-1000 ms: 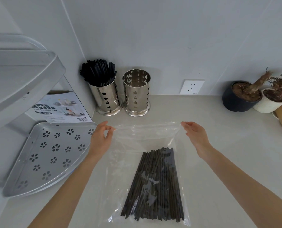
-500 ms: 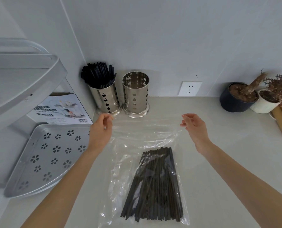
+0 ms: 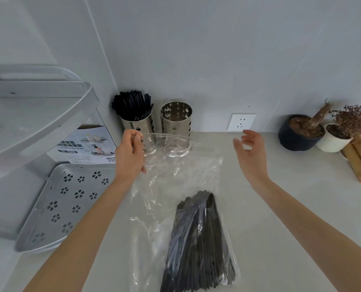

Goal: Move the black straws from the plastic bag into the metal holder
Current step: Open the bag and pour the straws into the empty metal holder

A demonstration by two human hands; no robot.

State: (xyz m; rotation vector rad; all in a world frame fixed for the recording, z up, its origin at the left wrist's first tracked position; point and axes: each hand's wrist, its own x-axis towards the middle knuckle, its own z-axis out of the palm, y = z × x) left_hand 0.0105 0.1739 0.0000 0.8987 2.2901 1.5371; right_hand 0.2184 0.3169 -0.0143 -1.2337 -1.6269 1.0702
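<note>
Pinching the plastic bag's (image 3: 175, 186) mouth edge, left hand (image 3: 129, 154) lifts it open for access; right hand (image 3: 252, 153) hovers loosely spread, holding nothing; black straws (image 3: 198, 245) lie bundled inside the bag on the counter (image 3: 291, 207), empty metal holder (image 3: 176, 121) just behind

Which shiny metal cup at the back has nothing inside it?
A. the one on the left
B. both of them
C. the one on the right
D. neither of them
C. The right metal holder shows only its bare holed inner wall, while the left metal holder beside it is stuffed with black straws.
</note>
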